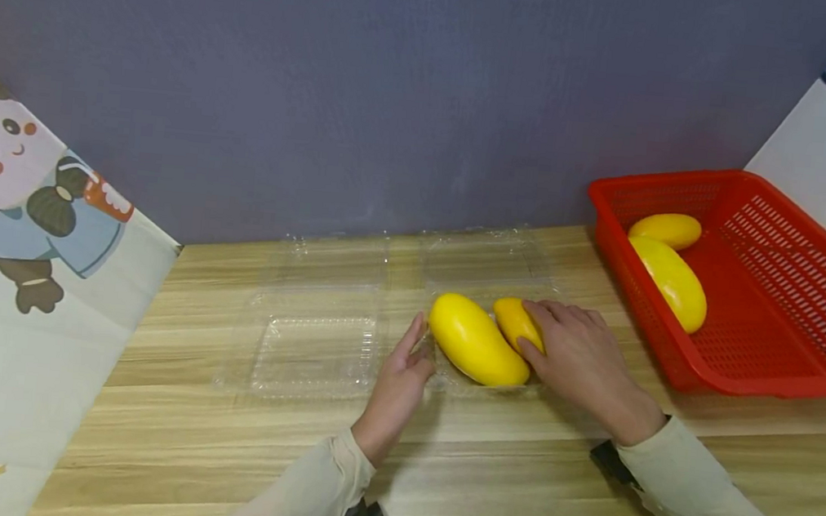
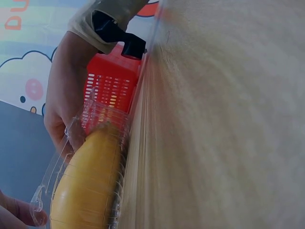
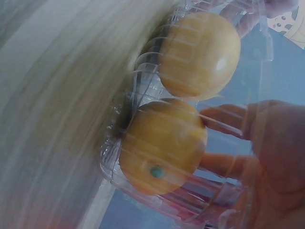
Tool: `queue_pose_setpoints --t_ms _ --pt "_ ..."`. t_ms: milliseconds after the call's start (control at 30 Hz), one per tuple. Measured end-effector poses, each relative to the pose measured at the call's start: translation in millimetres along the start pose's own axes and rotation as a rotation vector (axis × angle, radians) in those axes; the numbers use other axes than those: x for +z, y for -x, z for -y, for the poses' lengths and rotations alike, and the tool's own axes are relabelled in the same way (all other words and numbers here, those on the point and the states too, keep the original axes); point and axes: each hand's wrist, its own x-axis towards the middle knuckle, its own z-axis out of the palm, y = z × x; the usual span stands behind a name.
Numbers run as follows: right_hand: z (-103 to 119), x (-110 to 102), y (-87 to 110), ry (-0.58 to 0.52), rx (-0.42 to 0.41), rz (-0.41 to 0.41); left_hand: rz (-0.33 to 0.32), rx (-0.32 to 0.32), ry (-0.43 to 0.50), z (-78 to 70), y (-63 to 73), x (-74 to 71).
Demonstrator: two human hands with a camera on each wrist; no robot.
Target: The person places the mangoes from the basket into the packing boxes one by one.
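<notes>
Two yellow mangoes lie side by side in the right-hand clear plastic clamshell box [image 3: 108, 164], whose lid leans open toward the wall. My right hand [image 1: 575, 358] grips the smaller, more orange mango [image 1: 514, 320], with fingers over its far side and thumb nearer me. A green dot marks that mango's end in the right wrist view. Left of it rests the larger mango [image 1: 475, 341], also seen through the box wall in the left wrist view. My left hand [image 1: 399, 384] holds the box's left edge, index finger pointing up beside the larger mango.
A second clear clamshell box [image 1: 312, 356] lies open on the wooden table [image 1: 184, 435] to the left. At the right stands a red plastic basket [image 1: 773, 277] holding two more yellow mangoes [image 1: 669, 284]. A dark wall [image 1: 367, 106] rises behind the boxes.
</notes>
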Motion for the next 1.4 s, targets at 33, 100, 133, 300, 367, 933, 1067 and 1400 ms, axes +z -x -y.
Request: queue_pose_setpoints --t_ms 33,100,133,300,367,933,1067,1400 --pt "0.0 -0.1 0.0 0.0 -0.001 0.0 -0.001 -0.005 0.003 -0.2 -0.1 0.2" --pt "-0.1 0.1 0.0 0.0 -0.003 -0.001 -0.003 -0.005 0.001 0.0 -0.1 0.3" --pt "-0.2 0.3 0.1 0.0 -0.005 -0.002 -0.004 -0.004 0.0 0.2 0.1 0.3" --pt "-1.5 1.1 0.4 -0.006 -0.009 -0.017 -0.002 -0.001 -0.004 0.3 0.2 0.3" --pt "-1.6 1.1 0.8 -0.007 -0.011 -0.021 0.0 -0.001 -0.006 0.3 0.3 0.1" --pt "-1.7 3.1 2.3 -0.004 -0.024 -0.038 -0.006 0.01 -0.027 1.6 1.5 0.4" --pt "-2.0 3.7 3.1 -0.005 -0.029 -0.046 -0.008 0.008 -0.025 2.3 1.7 0.4" --pt "-2.5 4.1 2.9 0.0 -0.024 -0.056 -0.024 0.006 -0.023 1.6 0.0 2.1"
